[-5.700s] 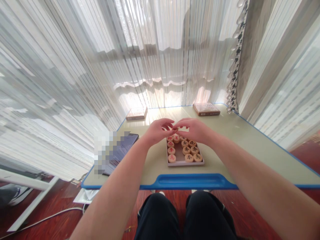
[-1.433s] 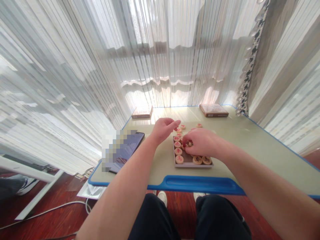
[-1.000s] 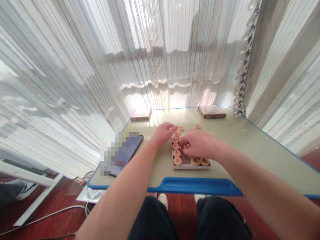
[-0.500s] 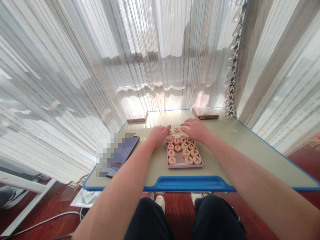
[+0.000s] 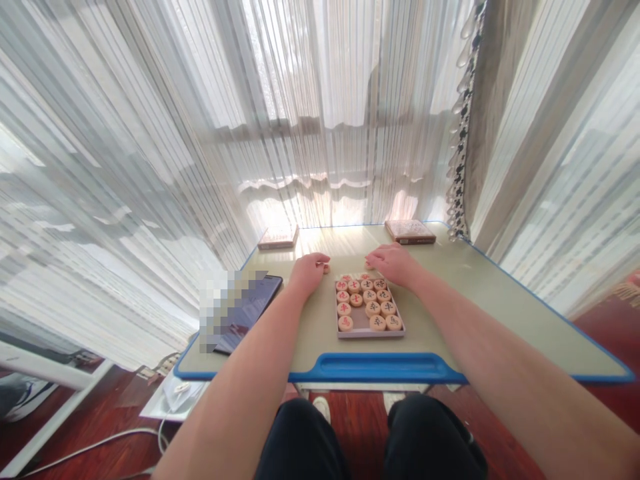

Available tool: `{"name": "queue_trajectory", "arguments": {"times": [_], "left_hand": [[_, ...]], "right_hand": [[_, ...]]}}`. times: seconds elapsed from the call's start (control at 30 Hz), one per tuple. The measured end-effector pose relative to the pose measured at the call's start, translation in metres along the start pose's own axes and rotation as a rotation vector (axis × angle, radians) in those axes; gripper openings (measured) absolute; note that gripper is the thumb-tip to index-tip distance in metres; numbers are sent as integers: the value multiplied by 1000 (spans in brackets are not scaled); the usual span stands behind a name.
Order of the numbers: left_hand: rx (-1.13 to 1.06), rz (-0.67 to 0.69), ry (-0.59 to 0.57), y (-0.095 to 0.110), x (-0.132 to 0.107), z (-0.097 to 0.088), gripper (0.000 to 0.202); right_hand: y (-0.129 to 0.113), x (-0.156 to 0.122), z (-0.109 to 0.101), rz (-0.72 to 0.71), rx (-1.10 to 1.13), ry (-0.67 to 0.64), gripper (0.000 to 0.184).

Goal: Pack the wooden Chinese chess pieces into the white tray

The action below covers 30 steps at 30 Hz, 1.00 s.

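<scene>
A shallow grey tray (image 5: 370, 332) on the green table (image 5: 475, 293) holds several round wooden chess pieces (image 5: 373, 308) with red or black characters, laid flat in rows. My left hand (image 5: 307, 272) rests just left of the tray's far corner, its fingers curled onto a loose piece (image 5: 326, 268) on the table. My right hand (image 5: 394, 261) lies beyond the tray's far edge, with its fingers bent down over another piece (image 5: 369, 265) that is mostly hidden. Both forearms reach in from the bottom of the view.
A dark phone (image 5: 253, 300) lies at the table's left edge. Two flat boxes, one (image 5: 278, 237) at the back left and one (image 5: 409, 231) at the back right, sit by the sheer curtains. A blue grooved lip (image 5: 380, 367) runs along the front edge.
The right hand left the tray and moved to the table beyond it. The left hand drew back left onto a loose piece. Fewer loose pieces show behind the tray.
</scene>
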<state>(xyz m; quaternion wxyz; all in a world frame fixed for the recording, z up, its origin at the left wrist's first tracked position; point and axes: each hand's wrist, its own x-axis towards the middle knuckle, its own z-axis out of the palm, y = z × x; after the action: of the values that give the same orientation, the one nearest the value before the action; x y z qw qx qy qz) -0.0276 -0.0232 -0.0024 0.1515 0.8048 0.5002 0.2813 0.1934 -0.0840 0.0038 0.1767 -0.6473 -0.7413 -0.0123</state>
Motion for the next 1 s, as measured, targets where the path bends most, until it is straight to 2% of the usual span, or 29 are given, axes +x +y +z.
{"name": "queue_trajectory", "arguments": {"times": [0.2,0.43,0.57,0.7,0.8,0.87,1.0], "left_hand": [[-57,-64,-29,4,-2,-1,47],[-2,61,11,5,-2,0,29],[144,39,19,5,-2,-1,22],[210,28,-5,5,-5,-3,31],[220,34,-33,5,-6,-3,27],[194,47,-23,3,-5,-1,26],[99,40,-5,1,-2,3,35]], "right_hand": [[3,2,6,56,45,-6,32],[3,0,1,145,31,42,33],[1,0,0,142,31,25,29],[3,0,0,160,31,6,28],[4,0,-1,177,13,10,29],[4,0,-1,178,3,15,30],[6,1,1,169,25,7,28]]}}
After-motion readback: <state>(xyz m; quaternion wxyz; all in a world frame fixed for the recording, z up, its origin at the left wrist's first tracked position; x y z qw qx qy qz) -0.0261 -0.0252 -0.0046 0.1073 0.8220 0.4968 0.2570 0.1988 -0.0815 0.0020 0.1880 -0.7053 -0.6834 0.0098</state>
